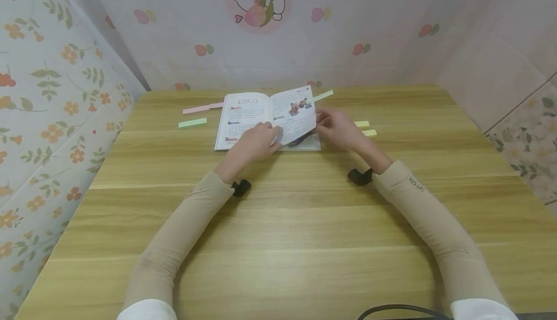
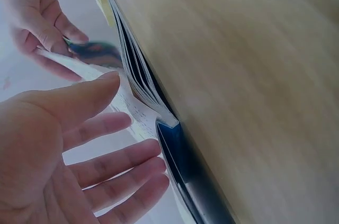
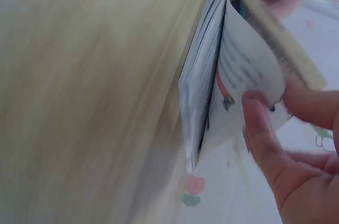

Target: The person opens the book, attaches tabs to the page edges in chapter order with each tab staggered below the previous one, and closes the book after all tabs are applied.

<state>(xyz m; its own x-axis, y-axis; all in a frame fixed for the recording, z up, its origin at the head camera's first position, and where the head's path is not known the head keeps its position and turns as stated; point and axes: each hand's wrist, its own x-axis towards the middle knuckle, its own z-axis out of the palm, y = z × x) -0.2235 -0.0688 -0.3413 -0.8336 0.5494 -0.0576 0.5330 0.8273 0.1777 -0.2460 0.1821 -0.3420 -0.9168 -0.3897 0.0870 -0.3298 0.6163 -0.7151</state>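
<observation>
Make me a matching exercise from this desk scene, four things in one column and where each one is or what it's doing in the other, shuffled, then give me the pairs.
Things
1. left hand
2. right hand
3. pink strip
4. green strip

Places or states
A. lies on the table left of the book, nearer the person
B. pinches the lifted right-hand page at its outer edge
C. rests with straight fingers on the open pages
D. lies left of the book, nearer the wall

Pairs: 1-C, 2-B, 3-D, 4-A
</observation>
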